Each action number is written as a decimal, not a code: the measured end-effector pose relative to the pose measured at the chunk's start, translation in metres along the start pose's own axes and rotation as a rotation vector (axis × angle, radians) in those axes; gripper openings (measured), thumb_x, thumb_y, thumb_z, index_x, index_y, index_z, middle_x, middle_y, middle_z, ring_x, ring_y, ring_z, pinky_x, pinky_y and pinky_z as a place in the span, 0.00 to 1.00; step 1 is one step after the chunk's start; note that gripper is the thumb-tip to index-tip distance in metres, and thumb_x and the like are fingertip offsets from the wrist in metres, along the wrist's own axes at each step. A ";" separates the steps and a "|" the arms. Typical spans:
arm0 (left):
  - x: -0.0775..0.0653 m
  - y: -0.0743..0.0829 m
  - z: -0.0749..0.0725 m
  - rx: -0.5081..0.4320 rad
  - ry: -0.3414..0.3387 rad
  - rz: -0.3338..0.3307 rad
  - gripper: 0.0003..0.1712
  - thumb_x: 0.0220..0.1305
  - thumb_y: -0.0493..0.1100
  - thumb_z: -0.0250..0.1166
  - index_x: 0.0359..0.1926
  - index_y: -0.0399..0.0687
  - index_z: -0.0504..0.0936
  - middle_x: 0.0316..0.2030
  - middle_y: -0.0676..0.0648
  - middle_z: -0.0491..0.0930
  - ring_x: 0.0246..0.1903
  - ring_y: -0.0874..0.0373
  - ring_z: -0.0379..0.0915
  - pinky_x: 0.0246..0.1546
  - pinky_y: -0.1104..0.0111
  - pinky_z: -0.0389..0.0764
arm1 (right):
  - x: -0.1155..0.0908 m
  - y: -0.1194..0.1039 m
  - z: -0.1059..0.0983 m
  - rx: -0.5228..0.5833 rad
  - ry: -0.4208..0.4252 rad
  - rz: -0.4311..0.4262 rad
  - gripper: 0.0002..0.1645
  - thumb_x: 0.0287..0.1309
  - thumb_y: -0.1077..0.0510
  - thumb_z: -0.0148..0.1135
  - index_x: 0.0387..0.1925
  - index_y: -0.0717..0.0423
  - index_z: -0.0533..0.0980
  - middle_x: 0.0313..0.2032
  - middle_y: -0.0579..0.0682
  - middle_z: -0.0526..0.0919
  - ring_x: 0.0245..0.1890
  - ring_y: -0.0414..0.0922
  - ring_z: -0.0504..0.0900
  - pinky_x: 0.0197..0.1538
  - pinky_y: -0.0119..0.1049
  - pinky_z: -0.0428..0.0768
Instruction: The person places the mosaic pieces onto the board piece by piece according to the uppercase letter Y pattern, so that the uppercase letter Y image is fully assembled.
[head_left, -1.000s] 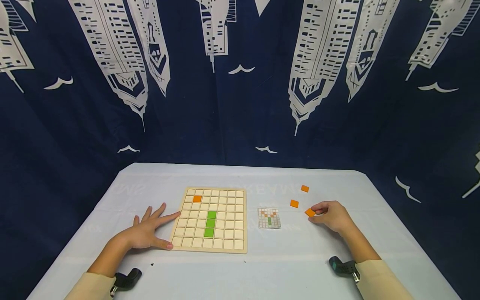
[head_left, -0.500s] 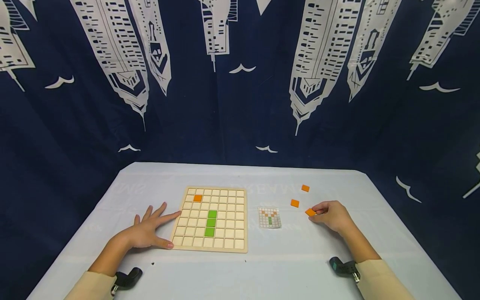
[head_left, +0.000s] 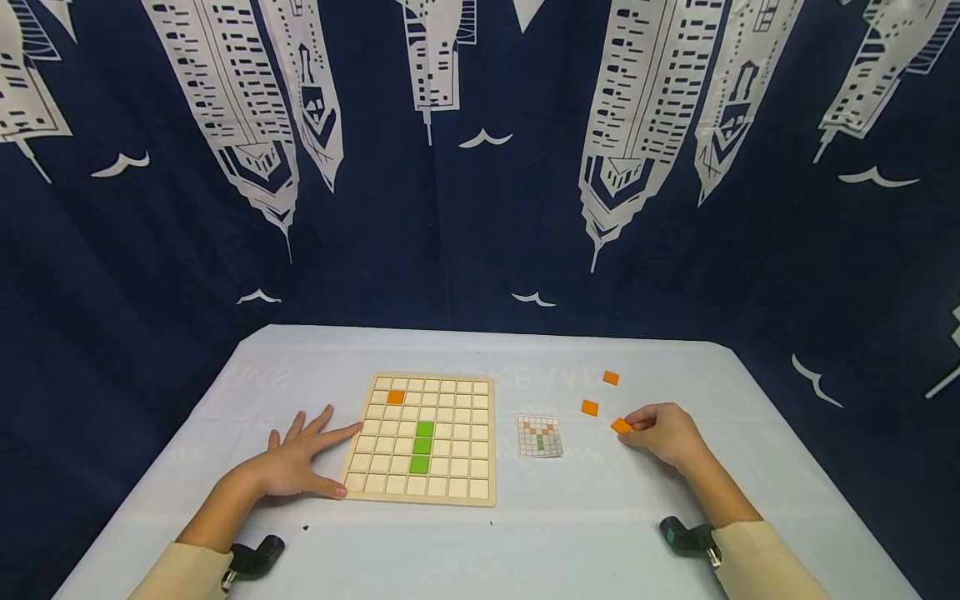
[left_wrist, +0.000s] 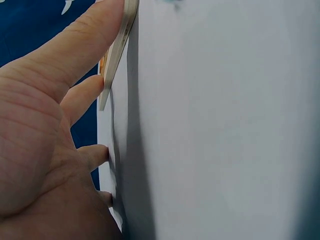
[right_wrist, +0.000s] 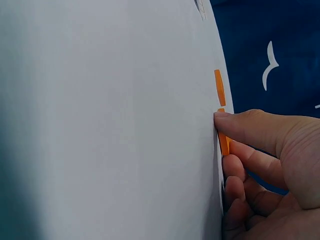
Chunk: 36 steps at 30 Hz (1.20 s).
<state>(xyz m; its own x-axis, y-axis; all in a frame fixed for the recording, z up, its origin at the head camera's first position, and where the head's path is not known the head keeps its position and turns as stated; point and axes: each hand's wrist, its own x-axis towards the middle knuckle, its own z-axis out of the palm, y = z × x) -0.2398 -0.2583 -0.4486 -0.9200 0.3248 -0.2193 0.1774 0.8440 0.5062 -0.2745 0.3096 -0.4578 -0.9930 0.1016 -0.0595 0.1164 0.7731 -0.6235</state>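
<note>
Your right hand hides part of the flat orange square tile it pinches. Right of the pale square wooden board, cut off in your left wrist view, the small white square card has print too small to tell exactly.

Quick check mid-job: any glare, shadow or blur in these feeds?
Head: even light, soft shadow under the left hand, no strong glare on the grid board; left wrist: broad shadow down the white table, dark blurred right edge; right wrist: dark blurred left edge, shadow beside the right hand.
</note>
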 end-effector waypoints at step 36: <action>-0.001 -0.001 0.000 -0.003 0.001 0.015 0.61 0.41 0.65 0.81 0.77 0.63 0.64 0.80 0.28 0.37 0.75 0.16 0.22 0.61 0.18 0.26 | -0.009 -0.005 0.003 -0.009 0.014 -0.082 0.19 0.53 0.59 0.76 0.45 0.66 0.83 0.36 0.54 0.88 0.34 0.45 0.80 0.36 0.34 0.78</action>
<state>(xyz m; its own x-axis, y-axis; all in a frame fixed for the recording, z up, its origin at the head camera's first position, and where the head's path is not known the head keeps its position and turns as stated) -0.2394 -0.2594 -0.4490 -0.9177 0.3372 -0.2103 0.1904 0.8376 0.5120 -0.2661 0.3033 -0.4565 -0.9989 0.0462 0.0020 0.0350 0.7845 -0.6191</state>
